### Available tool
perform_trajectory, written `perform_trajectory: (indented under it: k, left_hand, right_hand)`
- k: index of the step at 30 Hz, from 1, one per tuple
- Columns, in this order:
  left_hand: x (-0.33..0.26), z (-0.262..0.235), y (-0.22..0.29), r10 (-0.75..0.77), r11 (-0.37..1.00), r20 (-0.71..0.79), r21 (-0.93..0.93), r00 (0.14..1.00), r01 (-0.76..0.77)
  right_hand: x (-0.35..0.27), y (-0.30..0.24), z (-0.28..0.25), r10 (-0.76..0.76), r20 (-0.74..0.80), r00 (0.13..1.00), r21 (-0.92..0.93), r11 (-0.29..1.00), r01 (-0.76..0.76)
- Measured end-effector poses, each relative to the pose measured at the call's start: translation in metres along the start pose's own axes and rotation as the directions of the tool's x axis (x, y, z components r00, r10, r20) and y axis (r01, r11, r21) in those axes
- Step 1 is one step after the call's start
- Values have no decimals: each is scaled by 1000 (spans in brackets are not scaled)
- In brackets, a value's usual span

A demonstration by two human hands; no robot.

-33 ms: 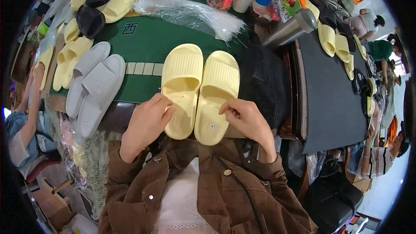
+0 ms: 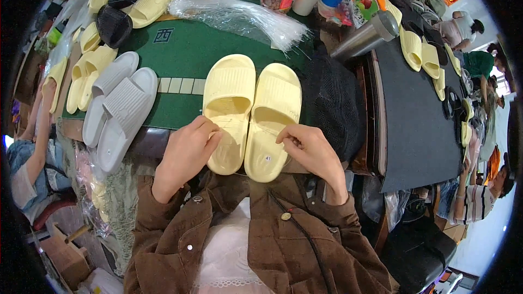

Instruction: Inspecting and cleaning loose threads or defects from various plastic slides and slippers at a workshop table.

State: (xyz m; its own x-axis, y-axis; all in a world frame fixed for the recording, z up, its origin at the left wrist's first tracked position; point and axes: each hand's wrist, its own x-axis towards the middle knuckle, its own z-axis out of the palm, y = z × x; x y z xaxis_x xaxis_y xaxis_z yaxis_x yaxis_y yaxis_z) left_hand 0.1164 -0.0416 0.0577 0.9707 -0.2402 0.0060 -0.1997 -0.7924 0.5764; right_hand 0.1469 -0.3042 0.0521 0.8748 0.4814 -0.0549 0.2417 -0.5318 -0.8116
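Two yellow slippers (image 2: 231,84) lie side by side mid-view, heels toward six o'clock at the near edge of the desk (image 2: 180,111). The left hand (image 2: 188,144) at eight o'clock and right hand (image 2: 309,146) at four curl narrowly over them; whether either grips, I cannot tell. A tug toward six could tip the pair off.

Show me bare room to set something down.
Green mat between the gray slippers and plastic strands; dark right-hand tabletop, beside its yellow slippers. Crowded: far-left slipper heap, and the near edge under the central yellow pair.
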Motion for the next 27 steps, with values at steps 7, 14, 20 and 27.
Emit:
perform_trajectory:
  k: [7, 14, 20, 27]
  left_hand:
    - [14, 22, -5, 111, 993, -128, -10, 986, -114]
    - [31, 49, -5, 152, 987, -208, -14, 966, -158]
    - [49, 56, -7, 54, 999, -108, 4, 993, -54]
    - [76, 78, -4, -58, 998, 87, 19, 995, 56]
  right_hand:
    - [0, 4, 16, -55, -166, 985, -102, 994, 38]
    - [-1, 0, 22, -116, -244, 963, -91, 991, 97]
    - [-17, -21, -3, 60, -182, 981, -402, 906, -130]
    - [-16, -26, 21, -97, -158, 983, -506, 863, 4]
